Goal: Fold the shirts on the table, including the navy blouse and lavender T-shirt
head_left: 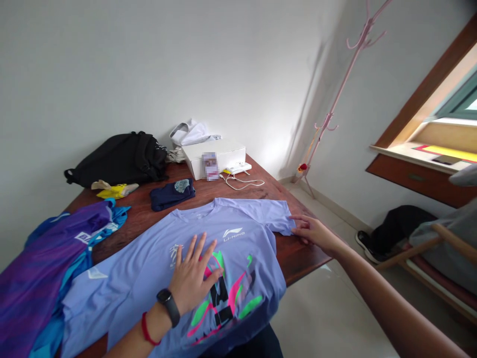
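A lavender T-shirt (246, 248) with a white logo and a pink, green and black print lies spread on the brown wooden table (309, 253), its lower part hanging over the near edge. My left hand (196, 281), with a black band and a red cord at the wrist, rests flat on the shirt's chest, fingers spread. At the right, my right hand (307, 229) has its fingers pinched on the edge of the shirt's short sleeve.
Purple and blue clothing (48, 268) lies at the left. Behind are a black bag (119, 159), yellow item (115, 191), folded navy cloth (173, 194), white box (223, 148) and white cable (242, 186). A pink coat rack (343, 89) stands beyond the table.
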A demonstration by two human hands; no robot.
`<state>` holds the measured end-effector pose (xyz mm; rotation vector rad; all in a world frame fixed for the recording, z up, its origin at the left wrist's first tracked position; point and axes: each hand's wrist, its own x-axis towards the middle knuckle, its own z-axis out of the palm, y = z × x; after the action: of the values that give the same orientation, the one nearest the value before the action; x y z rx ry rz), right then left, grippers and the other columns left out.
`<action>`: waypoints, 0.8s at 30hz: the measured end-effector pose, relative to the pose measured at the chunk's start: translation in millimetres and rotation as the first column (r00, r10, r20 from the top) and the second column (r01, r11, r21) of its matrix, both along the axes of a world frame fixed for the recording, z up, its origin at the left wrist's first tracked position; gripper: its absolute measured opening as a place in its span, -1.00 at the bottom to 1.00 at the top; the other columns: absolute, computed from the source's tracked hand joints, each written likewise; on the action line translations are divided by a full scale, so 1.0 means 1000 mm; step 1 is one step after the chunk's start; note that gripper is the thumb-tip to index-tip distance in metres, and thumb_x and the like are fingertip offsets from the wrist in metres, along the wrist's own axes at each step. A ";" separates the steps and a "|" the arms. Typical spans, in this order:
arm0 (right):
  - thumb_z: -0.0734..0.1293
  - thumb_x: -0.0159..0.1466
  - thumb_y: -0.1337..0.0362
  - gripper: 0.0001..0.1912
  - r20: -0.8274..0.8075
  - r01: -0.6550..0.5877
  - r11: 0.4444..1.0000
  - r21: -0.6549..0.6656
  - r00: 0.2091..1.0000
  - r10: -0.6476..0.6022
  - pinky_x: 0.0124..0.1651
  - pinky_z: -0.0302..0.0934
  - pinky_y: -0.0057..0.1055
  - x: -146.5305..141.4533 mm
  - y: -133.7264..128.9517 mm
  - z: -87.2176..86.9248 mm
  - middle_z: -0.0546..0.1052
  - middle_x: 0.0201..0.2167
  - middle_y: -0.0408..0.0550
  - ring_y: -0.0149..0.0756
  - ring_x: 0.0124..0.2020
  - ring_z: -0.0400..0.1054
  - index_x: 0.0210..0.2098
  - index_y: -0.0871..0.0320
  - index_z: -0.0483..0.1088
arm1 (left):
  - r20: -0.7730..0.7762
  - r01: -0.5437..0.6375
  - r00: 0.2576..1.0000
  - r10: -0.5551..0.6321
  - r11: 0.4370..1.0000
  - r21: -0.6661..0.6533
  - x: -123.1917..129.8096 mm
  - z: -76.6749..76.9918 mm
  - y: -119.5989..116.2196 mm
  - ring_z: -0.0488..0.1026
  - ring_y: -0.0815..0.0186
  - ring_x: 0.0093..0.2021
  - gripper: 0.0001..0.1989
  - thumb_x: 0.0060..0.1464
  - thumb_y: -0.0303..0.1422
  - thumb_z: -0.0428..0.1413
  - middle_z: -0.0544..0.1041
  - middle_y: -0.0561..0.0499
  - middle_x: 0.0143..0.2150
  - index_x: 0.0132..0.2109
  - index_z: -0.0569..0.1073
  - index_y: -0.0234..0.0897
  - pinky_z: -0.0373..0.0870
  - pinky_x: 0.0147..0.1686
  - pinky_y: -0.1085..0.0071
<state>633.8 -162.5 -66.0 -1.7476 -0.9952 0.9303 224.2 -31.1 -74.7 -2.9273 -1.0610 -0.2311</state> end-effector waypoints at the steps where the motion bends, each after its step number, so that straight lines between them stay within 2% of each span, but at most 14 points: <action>1: 0.49 0.13 0.05 -0.35 -0.068 0.026 1.000 -0.001 0.997 -0.026 -0.62 0.12 -0.55 -0.001 0.001 0.003 0.35 -0.62 -0.30 -0.43 -0.63 0.27 0.15 0.16 0.37 | -0.001 -0.003 1.000 0.003 1.000 -0.001 0.000 0.000 0.000 -0.04 -0.16 0.45 -0.33 0.30 0.06 -0.11 -0.05 -0.07 0.50 0.45 0.09 -0.04 0.03 0.27 -0.39; 3: 0.50 0.12 0.08 -0.42 -0.162 0.115 0.993 0.029 0.981 -0.108 -0.55 0.27 -0.53 -0.003 0.004 0.009 0.42 -0.56 -0.23 -0.40 -0.57 0.36 0.09 0.13 0.41 | -0.004 -0.010 1.000 0.010 1.000 -0.004 0.000 0.001 -0.001 -0.05 -0.14 0.46 -0.33 0.29 0.06 -0.10 -0.05 -0.03 0.50 0.45 0.09 -0.01 0.05 0.28 -0.36; 6: 0.49 0.12 0.12 -0.57 -0.225 0.253 0.958 0.137 0.949 -0.219 -0.33 0.44 -0.43 -0.003 0.007 0.016 0.54 -0.36 -0.07 -0.35 -0.42 0.47 -0.06 0.13 0.47 | -0.012 -0.025 1.000 0.024 1.000 -0.009 -0.001 0.002 -0.002 -0.06 -0.11 0.46 -0.33 0.28 0.06 -0.10 -0.06 0.00 0.50 0.45 0.09 0.01 0.05 0.30 -0.34; 8: 0.46 0.13 0.11 -0.65 -0.198 0.255 0.949 0.187 0.956 -0.218 -0.22 0.45 -0.39 -0.001 0.006 0.014 0.58 -0.24 0.00 -0.30 -0.33 0.50 -0.14 0.14 0.49 | -0.018 -0.026 1.000 0.026 1.000 -0.015 0.000 0.004 -0.003 -0.07 -0.12 0.46 -0.32 0.28 0.06 -0.10 -0.08 -0.01 0.50 0.45 0.09 0.00 0.04 0.30 -0.35; 10: 0.41 0.15 0.09 -0.68 -0.066 0.200 0.965 0.169 0.979 -0.191 -0.22 0.43 -0.37 0.003 0.005 0.009 0.59 -0.25 0.01 -0.26 -0.30 0.50 -0.19 0.16 0.52 | -0.024 -0.021 1.000 0.021 1.000 -0.021 0.000 0.005 -0.003 -0.07 -0.13 0.46 -0.31 0.28 0.08 -0.10 -0.08 -0.04 0.50 0.45 0.09 -0.02 0.03 0.29 -0.36; 12: 0.36 0.18 0.09 -0.68 0.175 0.168 0.979 0.116 0.967 -0.187 -0.23 0.40 -0.32 0.008 0.004 0.004 0.58 -0.34 0.00 -0.22 -0.33 0.48 -0.20 0.18 0.54 | -0.024 -0.016 1.000 0.015 1.000 -0.021 -0.001 0.006 -0.003 -0.06 -0.15 0.46 -0.30 0.28 0.08 -0.11 -0.08 -0.06 0.50 0.45 0.09 -0.05 0.02 0.29 -0.37; 13: 0.33 0.19 0.09 -0.67 0.318 0.177 0.979 0.103 0.927 -0.201 -0.20 0.38 -0.27 0.010 0.005 0.002 0.56 -0.34 0.01 -0.19 -0.33 0.47 -0.18 0.19 0.54 | -0.022 -0.011 1.000 0.011 1.000 -0.020 -0.001 0.007 -0.003 -0.06 -0.15 0.46 -0.30 0.28 0.09 -0.11 -0.08 -0.07 0.50 0.45 0.09 -0.06 0.02 0.29 -0.37; 16: 0.30 0.24 0.09 -0.63 0.649 0.200 0.968 0.151 0.719 -0.250 0.02 0.31 -0.12 0.001 0.016 0.004 0.52 -0.18 0.09 -0.09 -0.17 0.45 -0.09 0.17 0.53 | -0.006 -0.002 1.000 0.001 1.000 -0.012 -0.001 0.007 -0.003 -0.04 -0.15 0.46 -0.30 0.29 0.10 -0.11 -0.06 -0.06 0.50 0.45 0.08 -0.02 0.02 0.28 -0.37; 17: 0.29 0.26 0.09 -0.63 0.703 0.178 0.968 0.177 0.666 -0.251 0.08 0.27 -0.08 -0.009 0.023 0.007 0.49 -0.11 0.11 -0.05 -0.10 0.43 -0.06 0.15 0.52 | -0.001 -0.003 1.000 0.003 1.000 -0.010 -0.001 0.007 -0.004 -0.03 -0.15 0.45 -0.31 0.28 0.11 -0.11 -0.06 -0.05 0.50 0.45 0.08 0.00 0.03 0.28 -0.38; 19: 0.26 0.30 0.10 -0.64 0.742 0.058 0.979 0.193 0.645 -0.185 0.14 0.24 -0.08 -0.040 0.042 0.013 0.46 -0.04 0.11 -0.04 -0.01 0.40 -0.01 0.11 0.49 | 0.012 -0.027 1.000 0.027 1.000 0.000 0.001 0.005 -0.005 -0.02 -0.16 0.45 -0.31 0.27 0.12 -0.11 -0.04 -0.02 0.50 0.45 0.08 0.05 0.03 0.26 -0.40; 21: 0.24 0.34 0.12 -0.63 0.758 -0.151 0.978 0.142 0.653 -0.010 0.19 0.21 -0.13 -0.080 0.066 0.017 0.44 0.05 0.12 -0.06 0.08 0.36 0.06 0.10 0.45 | 0.032 -0.068 0.997 0.067 0.998 0.013 0.002 0.002 -0.006 0.00 -0.19 0.44 -0.31 0.26 0.14 -0.11 -0.03 -0.03 0.50 0.44 0.10 0.05 0.02 0.25 -0.43; 24: 0.30 0.33 0.05 -0.51 0.791 -0.412 0.911 0.006 0.560 0.248 0.29 0.11 -0.07 -0.140 0.102 0.019 0.31 0.26 0.17 0.03 0.28 0.21 0.19 0.10 0.38 | 0.063 -0.121 0.991 0.118 0.992 0.036 0.001 -0.002 -0.008 0.00 -0.24 0.43 -0.29 0.26 0.14 -0.09 -0.02 -0.09 0.50 0.44 0.13 -0.03 0.00 0.25 -0.44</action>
<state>494.1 -60.4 -47.4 -1.8371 -1.9769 0.1988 225.1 -39.6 -76.9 -2.8261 -1.2199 -0.3354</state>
